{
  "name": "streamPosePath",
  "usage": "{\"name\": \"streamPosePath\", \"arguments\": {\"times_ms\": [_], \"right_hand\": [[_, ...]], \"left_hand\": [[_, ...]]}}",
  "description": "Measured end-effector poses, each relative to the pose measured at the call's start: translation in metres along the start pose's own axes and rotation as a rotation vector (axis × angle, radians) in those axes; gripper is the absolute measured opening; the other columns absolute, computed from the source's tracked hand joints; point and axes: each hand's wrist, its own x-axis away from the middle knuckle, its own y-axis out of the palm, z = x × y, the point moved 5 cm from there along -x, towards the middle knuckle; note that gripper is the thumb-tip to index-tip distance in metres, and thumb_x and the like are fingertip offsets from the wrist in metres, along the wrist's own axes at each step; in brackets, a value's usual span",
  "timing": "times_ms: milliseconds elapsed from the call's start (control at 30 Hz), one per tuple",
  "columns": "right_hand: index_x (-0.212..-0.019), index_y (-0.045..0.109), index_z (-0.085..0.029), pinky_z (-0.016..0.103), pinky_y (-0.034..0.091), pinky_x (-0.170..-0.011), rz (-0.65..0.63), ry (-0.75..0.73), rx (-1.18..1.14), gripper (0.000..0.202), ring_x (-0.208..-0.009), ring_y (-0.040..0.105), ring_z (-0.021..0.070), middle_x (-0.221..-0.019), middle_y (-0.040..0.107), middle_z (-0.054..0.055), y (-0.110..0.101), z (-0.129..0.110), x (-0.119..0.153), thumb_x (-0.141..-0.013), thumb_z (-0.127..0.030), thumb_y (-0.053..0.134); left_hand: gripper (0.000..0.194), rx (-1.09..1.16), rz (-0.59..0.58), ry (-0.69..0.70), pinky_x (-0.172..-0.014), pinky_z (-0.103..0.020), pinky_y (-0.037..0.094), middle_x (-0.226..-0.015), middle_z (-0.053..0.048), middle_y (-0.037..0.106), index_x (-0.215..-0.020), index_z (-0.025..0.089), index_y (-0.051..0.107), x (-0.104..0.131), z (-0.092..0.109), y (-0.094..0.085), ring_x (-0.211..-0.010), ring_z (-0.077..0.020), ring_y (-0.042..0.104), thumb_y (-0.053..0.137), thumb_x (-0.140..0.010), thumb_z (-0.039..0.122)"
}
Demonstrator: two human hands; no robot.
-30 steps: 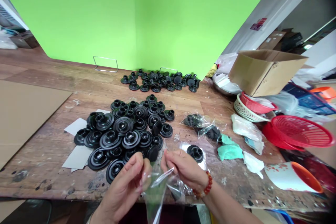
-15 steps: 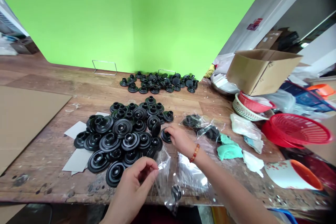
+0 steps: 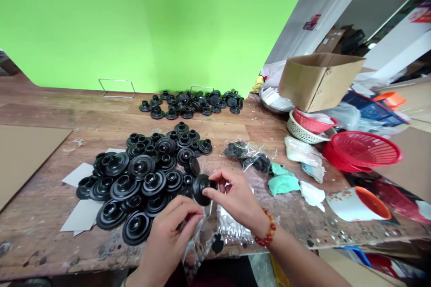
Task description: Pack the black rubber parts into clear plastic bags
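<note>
"Over the front of the bench [image 3: 84, 114], what does your right hand [image 3: 237, 195] have?"

"Your right thumb and fingers are closed on a black disc [image 3: 201, 189], gripping it on its stem side. It sits tilted at the near right edge of the pile of black discs [image 3: 141, 168]; whether it touches the pile, you cannot tell."

"And your left hand [image 3: 168, 235]?"

"Your left fingers are pinched together on a clear bag [image 3: 198, 237], which hangs down past the bench's front edge. Your two hands are near each other, but apart."

"Anything just by your right wrist?"

"A stack of clear bags [image 3: 232, 228] lies under it. Beyond, you have wrapped discs [image 3: 235, 149], with a green cloth [image 3: 283, 183] beside them."
</note>
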Motion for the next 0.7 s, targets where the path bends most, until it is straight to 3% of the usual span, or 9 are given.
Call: {"name": "streamPosePath", "arguments": {"times_ms": [133,233,333,400,500,567,700], "right_hand": [[-0.079,0.063,-0.017,0.023,0.036,-0.053,-0.073,0.042,-0.084,0.018,-0.058,0.043,0.0101,-0.065,0.053,-0.003,0.003,0.007,0.003,-0.073,-0.030,0.074],[-0.077,0.061,-0.016,0.022,0.037,-0.054,-0.067,0.071,-0.153,0.020,-0.058,0.043,0.0100,-0.065,0.054,-0.003,0.005,0.012,0.004,-0.075,-0.033,0.072],[-0.072,0.059,-0.016,0.021,0.034,-0.052,-0.082,0.087,-0.149,0.024,-0.057,0.042,0.0096,-0.061,0.052,-0.004,0.010,0.016,0.006,-0.073,-0.034,0.074],[-0.072,0.060,-0.016,0.021,0.033,-0.051,-0.111,0.085,-0.139,0.025,-0.057,0.042,0.0095,-0.061,0.051,-0.004,0.014,0.019,0.008,-0.073,-0.035,0.075],[-0.070,0.062,-0.016,0.022,0.032,-0.052,-0.190,0.045,-0.132,0.030,-0.057,0.043,0.0100,-0.060,0.051,-0.003,0.018,0.020,0.011,-0.084,-0.042,0.063],[-0.070,0.064,-0.015,0.023,0.034,-0.054,-0.235,0.024,-0.162,0.040,-0.059,0.046,0.0110,-0.062,0.054,-0.001,0.016,0.019,0.013,-0.092,-0.046,0.051],[-0.082,0.068,-0.017,0.024,0.040,-0.061,-0.302,0.036,-0.201,0.020,-0.068,0.051,0.0129,-0.078,0.062,0.001,0.008,0.018,0.017,-0.081,-0.038,0.069]], "left_hand": [[0.011,0.085,0.065,-0.100,-0.073,-0.027,0.043,-0.083,-0.004,0.061,-0.076,0.023,0.067,0.002,-0.012,0.000,-0.080,-0.0195,0.058,0.061,-0.085,0.023],[0.010,0.161,0.111,-0.168,-0.086,-0.030,0.042,-0.099,-0.008,0.059,-0.074,0.023,0.069,0.003,-0.019,0.001,-0.100,-0.0242,0.056,0.064,-0.083,0.025],[0.011,0.348,0.041,-0.277,-0.095,-0.033,0.039,-0.126,-0.011,0.053,-0.073,0.022,0.069,0.003,-0.024,0.008,-0.125,-0.0292,0.045,0.066,-0.082,0.028],[0.011,0.519,-0.033,-0.363,-0.100,-0.034,0.037,-0.135,-0.010,0.052,-0.073,0.021,0.067,0.004,-0.026,0.015,-0.129,-0.0289,0.044,0.066,-0.082,0.028],[0.012,0.787,-0.044,-0.497,-0.100,-0.035,0.039,-0.128,-0.008,0.061,-0.075,0.021,0.063,0.005,-0.028,0.023,-0.118,-0.0246,0.055,0.067,-0.082,0.029],[0.014,0.922,-0.002,-0.577,-0.091,-0.032,0.045,-0.120,-0.005,0.066,-0.076,0.021,0.060,0.006,-0.031,0.025,-0.104,-0.0206,0.061,0.068,-0.082,0.031],[0.017,1.012,0.080,-0.679,-0.079,-0.028,0.049,-0.117,-0.002,0.065,-0.078,0.021,0.059,0.009,-0.034,0.023,-0.089,-0.0164,0.064,0.072,-0.078,0.033]]}}
